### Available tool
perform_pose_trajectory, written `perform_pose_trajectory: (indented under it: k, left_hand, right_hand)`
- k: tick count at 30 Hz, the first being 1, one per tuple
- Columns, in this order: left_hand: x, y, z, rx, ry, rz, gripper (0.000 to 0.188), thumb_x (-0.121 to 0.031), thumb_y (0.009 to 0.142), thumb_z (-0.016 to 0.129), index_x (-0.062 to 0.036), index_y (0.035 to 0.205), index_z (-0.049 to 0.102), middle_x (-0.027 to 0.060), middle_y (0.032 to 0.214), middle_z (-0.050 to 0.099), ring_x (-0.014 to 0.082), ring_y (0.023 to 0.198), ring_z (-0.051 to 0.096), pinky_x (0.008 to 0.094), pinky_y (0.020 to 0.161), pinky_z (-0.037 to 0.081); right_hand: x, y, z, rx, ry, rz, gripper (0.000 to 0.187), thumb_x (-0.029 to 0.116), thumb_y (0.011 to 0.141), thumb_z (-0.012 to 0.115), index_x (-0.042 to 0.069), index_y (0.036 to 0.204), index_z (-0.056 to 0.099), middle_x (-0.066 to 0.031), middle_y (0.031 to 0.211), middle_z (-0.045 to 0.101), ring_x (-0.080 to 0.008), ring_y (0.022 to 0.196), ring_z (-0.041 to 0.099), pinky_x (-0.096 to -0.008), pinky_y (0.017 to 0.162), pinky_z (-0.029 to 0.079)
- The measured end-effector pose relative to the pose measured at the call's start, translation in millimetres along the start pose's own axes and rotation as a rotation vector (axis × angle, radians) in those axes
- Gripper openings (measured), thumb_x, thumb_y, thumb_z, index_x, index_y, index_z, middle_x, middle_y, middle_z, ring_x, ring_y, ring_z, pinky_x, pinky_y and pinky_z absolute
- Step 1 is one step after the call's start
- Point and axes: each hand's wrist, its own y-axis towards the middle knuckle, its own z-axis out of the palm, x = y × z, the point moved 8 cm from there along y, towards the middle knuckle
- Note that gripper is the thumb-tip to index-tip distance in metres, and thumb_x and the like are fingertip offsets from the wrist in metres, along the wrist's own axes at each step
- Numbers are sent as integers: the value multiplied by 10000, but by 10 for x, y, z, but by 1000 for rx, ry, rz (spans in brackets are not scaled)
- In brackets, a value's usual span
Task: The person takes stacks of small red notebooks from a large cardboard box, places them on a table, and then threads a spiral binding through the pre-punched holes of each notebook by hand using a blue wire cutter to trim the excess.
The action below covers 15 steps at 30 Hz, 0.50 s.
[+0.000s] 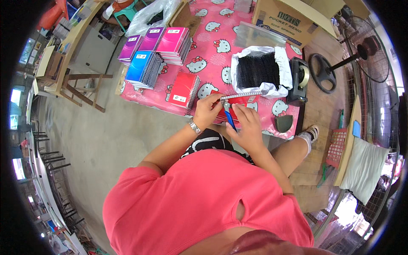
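A red notebook (238, 100) with a wire spiral (244, 95) along its far edge lies at the near edge of the table. My left hand (206, 112), with a metal watch band on its wrist, is closed on the notebook's left end by the spiral. My right hand (248, 127) is curled round blue-handled pliers (229, 114); its fingertips lie over the notebook. The metal jaws of the pliers are at the left end of the spiral, close to my left fingertips. Whether the jaws touch the wire is too small to tell.
A stack of red notebooks (184, 90) lies left of my hands, with blue (142, 67) and purple (151, 39) stacks behind. A white-lined box of black spirals (257, 71) is ahead right, beside a tape dispenser (298, 80). A dark green piece (284, 123) sits near the edge.
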Motion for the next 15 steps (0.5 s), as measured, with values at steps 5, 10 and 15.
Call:
perform_pose_trajectory:
  k: [5,10,15]
  left_hand:
    - [-83,-9,-10,-27,20,74,272,-15,820,656,-40,1088,695,150,973,704,249,799,692,305,725,544]
    - [-268,-63,-196,-86,121,270,222,-23,855,649,-28,1072,692,114,951,715,181,783,692,296,679,558]
    - [455,-103,-1000,-443,-639,-367,187,-42,925,618,21,1101,603,63,964,665,117,760,653,272,519,564]
  right_hand:
    - [-375,-342,469,265,864,733,428,132,843,676,-5,1237,578,-112,1178,602,-242,994,601,-386,867,491]
    - [-405,-427,453,145,1270,831,431,106,858,670,-15,1255,554,-118,1137,603,-201,925,616,-332,859,491]
    - [-1213,-675,65,-60,409,607,472,135,814,704,-16,1237,559,-183,1128,601,-295,1005,618,-395,899,488]
